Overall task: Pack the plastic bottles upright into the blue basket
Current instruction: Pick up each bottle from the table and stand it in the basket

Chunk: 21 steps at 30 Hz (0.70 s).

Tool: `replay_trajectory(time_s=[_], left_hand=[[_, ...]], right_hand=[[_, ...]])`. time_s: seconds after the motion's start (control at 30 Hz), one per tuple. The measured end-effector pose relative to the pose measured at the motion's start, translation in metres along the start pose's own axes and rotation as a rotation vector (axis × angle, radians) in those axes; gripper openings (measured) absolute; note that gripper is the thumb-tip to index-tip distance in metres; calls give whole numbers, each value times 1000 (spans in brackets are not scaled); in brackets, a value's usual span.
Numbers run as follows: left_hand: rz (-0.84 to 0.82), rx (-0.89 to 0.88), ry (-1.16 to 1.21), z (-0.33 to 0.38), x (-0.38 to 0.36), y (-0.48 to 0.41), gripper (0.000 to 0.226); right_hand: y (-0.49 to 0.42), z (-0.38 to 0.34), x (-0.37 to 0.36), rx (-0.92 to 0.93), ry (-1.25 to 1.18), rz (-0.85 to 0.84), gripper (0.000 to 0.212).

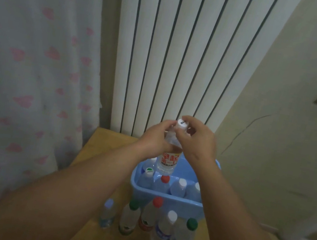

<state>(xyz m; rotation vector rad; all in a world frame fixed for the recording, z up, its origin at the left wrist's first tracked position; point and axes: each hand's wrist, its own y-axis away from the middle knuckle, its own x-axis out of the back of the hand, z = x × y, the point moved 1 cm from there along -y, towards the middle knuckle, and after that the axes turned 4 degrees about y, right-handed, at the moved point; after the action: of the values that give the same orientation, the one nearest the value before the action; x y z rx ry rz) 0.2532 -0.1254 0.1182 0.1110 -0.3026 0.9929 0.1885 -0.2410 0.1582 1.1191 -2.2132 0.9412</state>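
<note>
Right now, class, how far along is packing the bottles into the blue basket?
Done: about five packed bottles stand upright in the blue basket. In hand: left hand and right hand hold a red-labelled bottle over it. Remaining: seven loose bottles on the table.

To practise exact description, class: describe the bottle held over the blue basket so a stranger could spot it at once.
On the wooden table stands a blue basket. Over its far half, the left hand and right hand hold one bottle roughly upright. Unlike its neighbours, it is gripped near the cap and bears red lettering on its label.
</note>
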Motion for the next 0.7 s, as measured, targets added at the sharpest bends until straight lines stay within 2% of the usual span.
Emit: replay_trajectory(time_s=[0.23,0.37,0.47,0.6,0.7], left_hand=[[5,26,-35,-18,-23,-53,74],[-36,73,-48,-44,-31,-71,61],[-59,119,-93,-67,-35,-83,62],[-35,143,-366,-89,-38,-94,63],[-97,159,-500,-99,-40,-101,56]], right_hand=[[-43,46,-16,-38,-43,-52,32],[-56,76,-38,-29,-55,-130,33],[-63,96,-57,-37,-62,-189,31],[-65,119,-79,-75,-41,-269,25],[-63,133,-95,-117,-26,-313,29]])
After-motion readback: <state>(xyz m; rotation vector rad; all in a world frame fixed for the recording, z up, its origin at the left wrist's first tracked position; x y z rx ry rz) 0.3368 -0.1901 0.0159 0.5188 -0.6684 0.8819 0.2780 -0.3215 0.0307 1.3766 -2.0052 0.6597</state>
